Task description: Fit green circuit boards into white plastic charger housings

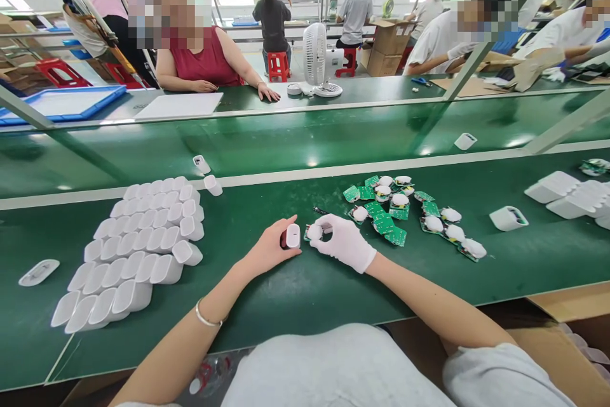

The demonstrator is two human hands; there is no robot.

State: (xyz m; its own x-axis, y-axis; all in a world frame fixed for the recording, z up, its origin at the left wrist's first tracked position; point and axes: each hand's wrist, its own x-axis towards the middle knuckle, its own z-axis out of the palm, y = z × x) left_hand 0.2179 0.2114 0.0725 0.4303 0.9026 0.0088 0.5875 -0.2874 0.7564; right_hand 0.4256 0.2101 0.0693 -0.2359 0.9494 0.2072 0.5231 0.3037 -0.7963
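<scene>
Near the middle of the green table, my bare left hand (pixel 271 244) grips a small white housing (pixel 293 237) between thumb and fingers, its end face turned toward my right hand. My right hand (pixel 347 242), in a white glove, pinches a circuit board assembly (pixel 313 233) with a round white part on it. The housing and the assembly are close together with a small gap between them. Beyond my right hand lies a pile of green circuit boards (pixel 384 223) with round white parts. Rows of white housings (pixel 138 235) stand at the left.
A flat white part (pixel 39 272) lies far left. A white housing (pixel 509 218) and more stacked housings (pixel 553 187) are at the right. A raised green belt (pixel 305 140) crosses behind the table. Across it, a person in a red top (pixel 200 64) sits near a white fan (pixel 315 58).
</scene>
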